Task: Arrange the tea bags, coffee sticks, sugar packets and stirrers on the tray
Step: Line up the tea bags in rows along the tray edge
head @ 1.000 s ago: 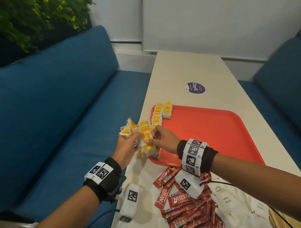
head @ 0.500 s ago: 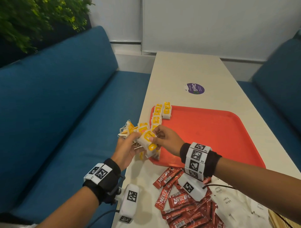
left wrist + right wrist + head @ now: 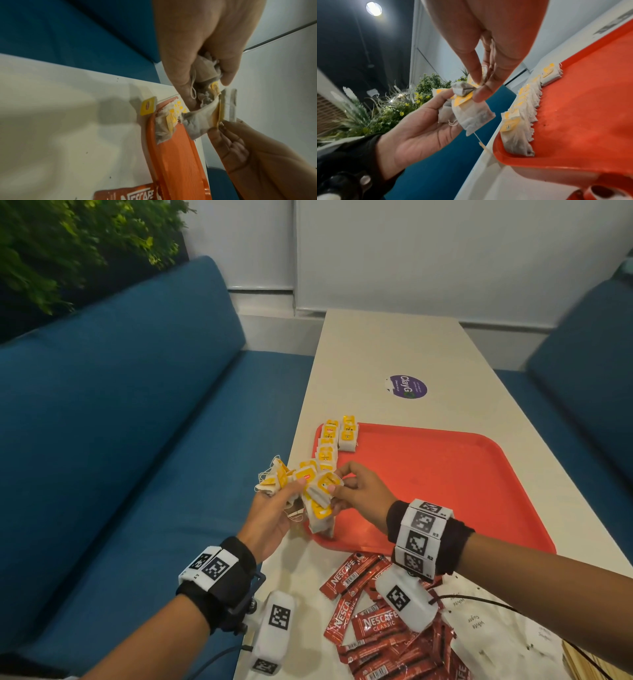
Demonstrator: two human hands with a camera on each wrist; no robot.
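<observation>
My left hand (image 3: 291, 487) grips a bunch of yellow-tagged tea bags (image 3: 279, 477) above the table's left edge, beside the red tray (image 3: 445, 484). The right hand (image 3: 337, 482) pinches one tea bag (image 3: 323, 489) out of that bunch; thumb and forefinger hold its crumpled top (image 3: 464, 89) while other bags (image 3: 471, 119) lie in the left palm. A row of tea bags (image 3: 329, 440) lines the tray's left rim (image 3: 527, 102). Red coffee sticks (image 3: 363, 614), white sugar packets (image 3: 479, 625) and wooden stirrers (image 3: 582, 659) lie on the table near me.
The long white table (image 3: 394, 347) runs away from me with a purple sticker (image 3: 407, 386) beyond the tray. Blue benches (image 3: 120, 422) flank both sides. A loose yellow tag (image 3: 148, 107) lies on the table by the tray's corner. Most of the tray floor is bare.
Both hands stay together at the tray's near left corner. The tea bag pinched by the right hand has tilted and come a little away from the bunch in the left hand.
</observation>
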